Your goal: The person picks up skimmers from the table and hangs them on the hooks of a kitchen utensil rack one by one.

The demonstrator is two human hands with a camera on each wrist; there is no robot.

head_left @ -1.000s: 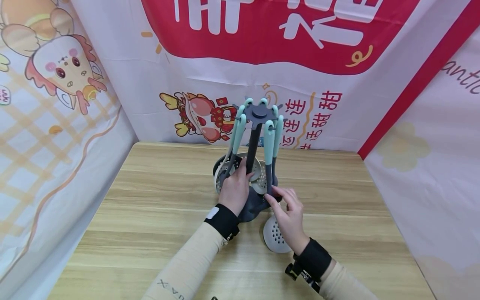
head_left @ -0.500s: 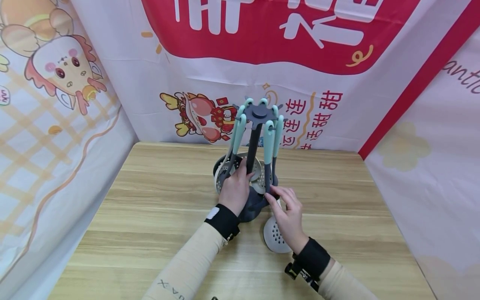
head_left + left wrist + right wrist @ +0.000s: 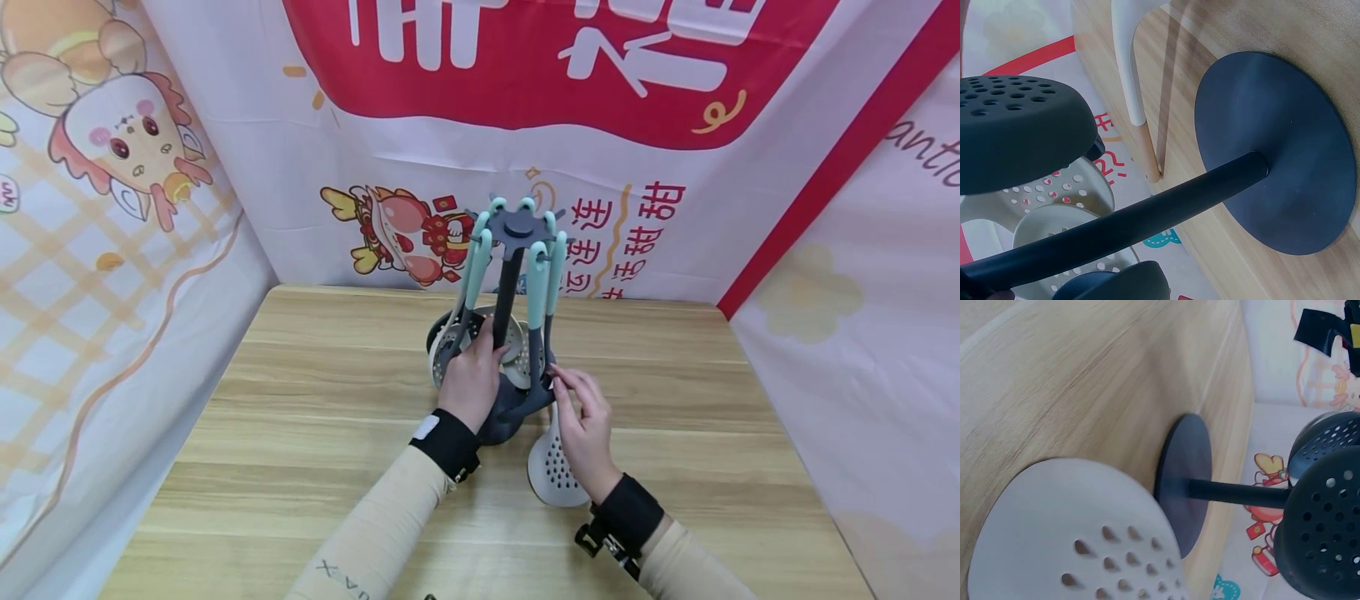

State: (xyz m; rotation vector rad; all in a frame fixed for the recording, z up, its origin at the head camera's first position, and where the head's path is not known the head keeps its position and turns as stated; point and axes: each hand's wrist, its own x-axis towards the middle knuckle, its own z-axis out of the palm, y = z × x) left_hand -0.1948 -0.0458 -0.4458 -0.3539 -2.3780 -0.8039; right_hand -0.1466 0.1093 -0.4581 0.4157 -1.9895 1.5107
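Mid-table in the head view is a dark utensil stand (image 3: 519,223) with mint-handled kitchen utensils hanging from its top. My left hand (image 3: 471,379) grips its black pole (image 3: 1147,215). My right hand (image 3: 587,421) is at the right side, thumb and forefinger pinching a dark utensil (image 3: 548,379) low down; its type is hidden. Next to it hangs another dark utensil (image 3: 534,392) on a mint handle. A dark perforated skimmer (image 3: 1329,531) shows in the right wrist view. Below my right hand lies a white perforated utensil (image 3: 555,471), also seen as a skimmer-like head (image 3: 1072,531).
The stand's round dark base (image 3: 1285,156) sits flat on the wooden table (image 3: 300,417). Pale perforated utensils (image 3: 1063,194) hang on the far side. Printed cloth walls (image 3: 420,150) enclose the back and both sides.
My right hand has shifted slightly right, off the neck of the front dark utensil, whose head has swung round to the right. My left hand keeps its hold on the pole.
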